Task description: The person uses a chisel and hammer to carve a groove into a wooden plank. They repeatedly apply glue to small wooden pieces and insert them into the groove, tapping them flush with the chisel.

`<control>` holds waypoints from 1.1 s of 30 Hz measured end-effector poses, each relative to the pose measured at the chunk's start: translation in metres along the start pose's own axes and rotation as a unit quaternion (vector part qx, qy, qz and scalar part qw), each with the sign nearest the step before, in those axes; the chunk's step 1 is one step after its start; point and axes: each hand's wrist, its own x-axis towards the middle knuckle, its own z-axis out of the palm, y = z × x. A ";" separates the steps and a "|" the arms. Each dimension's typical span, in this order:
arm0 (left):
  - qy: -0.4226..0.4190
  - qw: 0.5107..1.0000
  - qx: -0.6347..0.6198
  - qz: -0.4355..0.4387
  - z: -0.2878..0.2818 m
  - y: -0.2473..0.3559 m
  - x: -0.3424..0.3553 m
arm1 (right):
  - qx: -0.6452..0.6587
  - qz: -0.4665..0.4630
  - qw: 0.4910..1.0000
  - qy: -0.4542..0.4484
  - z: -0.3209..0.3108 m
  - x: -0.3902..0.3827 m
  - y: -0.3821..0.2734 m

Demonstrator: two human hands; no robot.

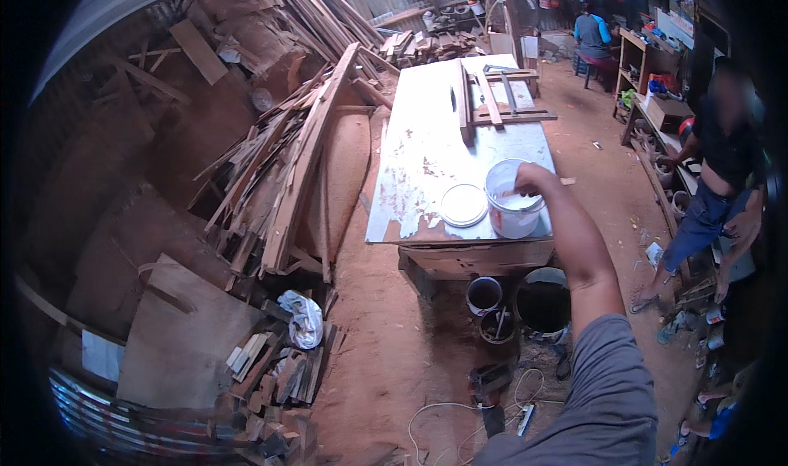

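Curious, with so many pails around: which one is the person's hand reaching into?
The white bucket on the white table, beside its round lid. The right hand is at its rim. The dark buckets sit on the floor below, untouched.

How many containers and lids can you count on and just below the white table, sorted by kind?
White bucket on the table: 1
White lid: 1
Dark buckets on the floor: 3
Total: 5
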 end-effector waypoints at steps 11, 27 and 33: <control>0.025 1.000 -0.002 -0.001 0.014 -0.057 -0.050 | 0.072 -0.012 0.997 0.011 0.024 -0.009 0.009; 0.019 0.853 -0.518 0.058 -0.044 0.045 -0.017 | 0.543 -0.230 0.808 0.001 0.073 -0.236 -0.081; 0.014 0.772 -0.620 0.143 -0.093 0.064 -0.040 | 0.491 -0.401 0.762 -0.131 0.141 -0.456 -0.199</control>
